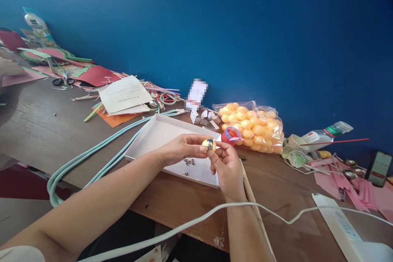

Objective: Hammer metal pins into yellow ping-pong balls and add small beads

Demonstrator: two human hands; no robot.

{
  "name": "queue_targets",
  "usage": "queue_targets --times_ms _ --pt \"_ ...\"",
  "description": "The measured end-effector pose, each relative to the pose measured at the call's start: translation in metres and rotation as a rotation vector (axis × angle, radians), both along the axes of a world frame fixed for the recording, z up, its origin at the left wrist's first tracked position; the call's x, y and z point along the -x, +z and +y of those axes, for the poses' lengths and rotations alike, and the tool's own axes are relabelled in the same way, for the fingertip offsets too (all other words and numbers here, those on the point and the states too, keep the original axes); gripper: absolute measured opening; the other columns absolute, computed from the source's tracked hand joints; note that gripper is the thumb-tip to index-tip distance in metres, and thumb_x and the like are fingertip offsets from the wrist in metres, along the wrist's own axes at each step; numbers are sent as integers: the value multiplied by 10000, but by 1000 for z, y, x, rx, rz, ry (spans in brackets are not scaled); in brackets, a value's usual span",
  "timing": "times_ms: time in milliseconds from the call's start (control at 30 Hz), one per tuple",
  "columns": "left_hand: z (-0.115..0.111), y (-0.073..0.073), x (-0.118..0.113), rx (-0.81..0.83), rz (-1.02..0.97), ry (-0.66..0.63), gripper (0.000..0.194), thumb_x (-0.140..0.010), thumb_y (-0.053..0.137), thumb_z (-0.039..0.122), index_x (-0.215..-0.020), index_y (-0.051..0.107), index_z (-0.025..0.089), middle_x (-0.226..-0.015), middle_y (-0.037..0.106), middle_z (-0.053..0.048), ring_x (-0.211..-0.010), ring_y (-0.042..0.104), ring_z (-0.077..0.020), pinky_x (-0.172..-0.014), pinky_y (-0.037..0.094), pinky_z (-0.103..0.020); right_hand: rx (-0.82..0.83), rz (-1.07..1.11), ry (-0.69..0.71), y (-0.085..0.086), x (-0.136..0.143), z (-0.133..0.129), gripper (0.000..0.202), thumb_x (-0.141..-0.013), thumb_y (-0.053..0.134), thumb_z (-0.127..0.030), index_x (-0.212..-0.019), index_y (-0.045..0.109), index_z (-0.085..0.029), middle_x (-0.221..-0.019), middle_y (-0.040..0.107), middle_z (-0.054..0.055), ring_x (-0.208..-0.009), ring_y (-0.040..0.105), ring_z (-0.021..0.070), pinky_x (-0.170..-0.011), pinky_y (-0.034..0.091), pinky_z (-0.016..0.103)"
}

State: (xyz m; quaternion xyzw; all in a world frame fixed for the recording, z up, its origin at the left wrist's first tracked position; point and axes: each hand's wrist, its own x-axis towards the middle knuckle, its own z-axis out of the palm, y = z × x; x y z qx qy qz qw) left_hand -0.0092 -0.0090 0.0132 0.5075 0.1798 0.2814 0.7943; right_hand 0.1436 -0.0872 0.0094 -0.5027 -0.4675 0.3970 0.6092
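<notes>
Between my two hands is a small yellow-orange ball (205, 143) with a dark and silvery patch on the side facing me. The fingertips of my left hand (184, 147) pinch it from the left. On its right, the thumb and forefinger of my right hand (227, 166) press against it, the other fingers curled. Both hands are above a shallow white box lid (162, 131), in which several small metal balls (189, 162) lie. Just behind my right hand stands a red and purple round container (231, 136). What the dark patch is made of is too small to tell.
A clear bag of orange balls (254, 127) leans by the blue wall. A white cable (196, 217) crosses in front of my right forearm. Pale green tubing (101, 147) loops left of the lid. Right are a power strip (340, 225), bottle (327, 134) and phone (380, 168); scissors (64, 80) lie left.
</notes>
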Motion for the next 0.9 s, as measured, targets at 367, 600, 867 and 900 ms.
queue_targets --times_ms 367,600,867,900 --pt "-1 1 -2 40 -2 69 434 -690 774 289 -1088 659 157 -1043 682 -85 -919 650 -178 -918 484 -381 1 -59 17 -4 0 -1 354 -773 711 -322 -1072 540 -241 -653 533 -71 -477 454 66 -415 363 184" --pt "0 -2 -1 16 1 67 462 -683 778 289 -1112 650 171 -1095 667 -91 -950 643 -192 -917 480 -381 2 -115 7 -5 -2 0 306 -788 696 -333 -1040 555 -229 -651 521 -70 -496 454 64 -442 364 186" --pt "4 -2 -5 -84 13 204 469 -605 822 243 -1043 673 166 -926 697 -45 -824 641 -146 -799 494 -291 -35 -159 -9 -13 -3 2 394 -802 672 -320 -1145 497 -237 -760 558 -46 -510 459 59 -443 367 187" --pt "5 -2 -5 -84 10 218 475 -600 824 242 -1044 671 166 -921 696 -41 -818 641 -140 -803 494 -291 -46 -155 -17 -13 -4 2 399 -808 661 -314 -1160 489 -241 -789 560 -41 -509 459 56 -444 370 188"
